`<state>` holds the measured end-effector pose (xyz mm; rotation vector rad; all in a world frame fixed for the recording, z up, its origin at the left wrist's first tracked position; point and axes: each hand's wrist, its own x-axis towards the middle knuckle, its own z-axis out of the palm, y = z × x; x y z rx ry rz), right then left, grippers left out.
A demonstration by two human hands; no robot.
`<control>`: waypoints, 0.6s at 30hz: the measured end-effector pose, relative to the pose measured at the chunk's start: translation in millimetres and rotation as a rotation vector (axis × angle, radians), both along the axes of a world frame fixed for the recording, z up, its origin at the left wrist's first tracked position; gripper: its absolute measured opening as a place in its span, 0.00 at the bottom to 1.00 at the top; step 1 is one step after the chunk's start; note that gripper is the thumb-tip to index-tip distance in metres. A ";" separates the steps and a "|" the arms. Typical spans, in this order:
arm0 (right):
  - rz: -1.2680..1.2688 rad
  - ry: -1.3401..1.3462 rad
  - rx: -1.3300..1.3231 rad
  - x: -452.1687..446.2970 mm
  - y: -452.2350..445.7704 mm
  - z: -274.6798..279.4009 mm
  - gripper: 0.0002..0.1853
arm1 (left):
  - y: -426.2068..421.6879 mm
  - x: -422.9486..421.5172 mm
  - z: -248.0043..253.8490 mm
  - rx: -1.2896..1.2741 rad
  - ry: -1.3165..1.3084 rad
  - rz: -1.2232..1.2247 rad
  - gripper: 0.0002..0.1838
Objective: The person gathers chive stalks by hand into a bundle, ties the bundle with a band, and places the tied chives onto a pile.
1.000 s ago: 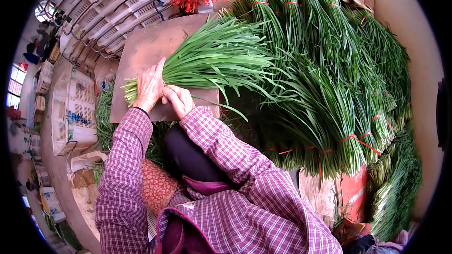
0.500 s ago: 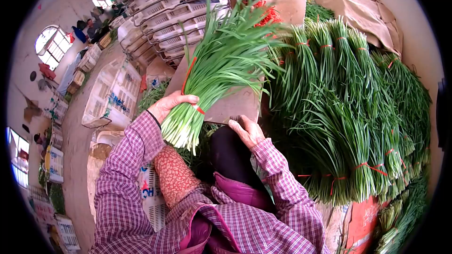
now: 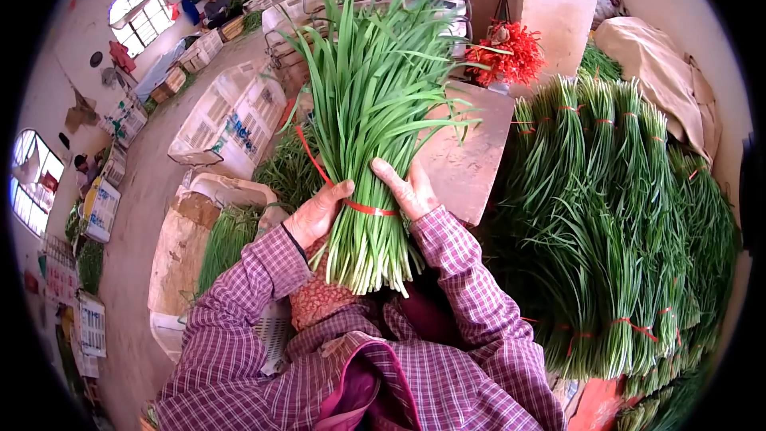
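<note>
A thick bunch of garlic chives (image 3: 371, 128) is held upright in front of my lap, green leaves fanned upward and pale cut ends pointing down. A red tie (image 3: 371, 209) circles its lower part, with a long loose end running up the left side. My left hand (image 3: 319, 211) grips the bunch from the left beside the tie, thumb against the stems. From the right, my right hand (image 3: 408, 189) is closed round it just above the tie, its thumb over the front. The fingers behind the stems are hidden.
Tied bunches of chives (image 3: 598, 215) are piled at my right. A flat board (image 3: 471, 152) lies ahead, near a hanging cluster of red ties (image 3: 511, 52). On the left are a crate with loose chives (image 3: 183, 255) and a white crate (image 3: 231, 112). A person (image 3: 215, 6) sits far off.
My right hand has come up from my knee and taken hold of the bunch. The bunch has turned more upright, and the whole view has shifted.
</note>
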<state>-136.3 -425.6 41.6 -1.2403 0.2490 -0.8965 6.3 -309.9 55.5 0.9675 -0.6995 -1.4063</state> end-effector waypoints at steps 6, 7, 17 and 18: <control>0.162 0.100 -0.145 47.0 -21.0 11.3 0.39 | -6.2 15.3 -3.2 -0.092 0.069 0.220 0.33; 0.232 0.152 -0.176 52.2 -28.6 16.2 0.41 | -5.9 12.2 0.7 -0.091 0.137 0.263 0.31; -0.036 0.703 -0.806 7.6 -17.6 42.6 0.59 | -25.6 35.8 -9.1 -0.198 0.248 0.495 0.33; -0.091 0.824 -0.958 7.3 -11.3 39.7 0.59 | -26.9 36.5 -9.7 -0.202 0.246 0.497 0.33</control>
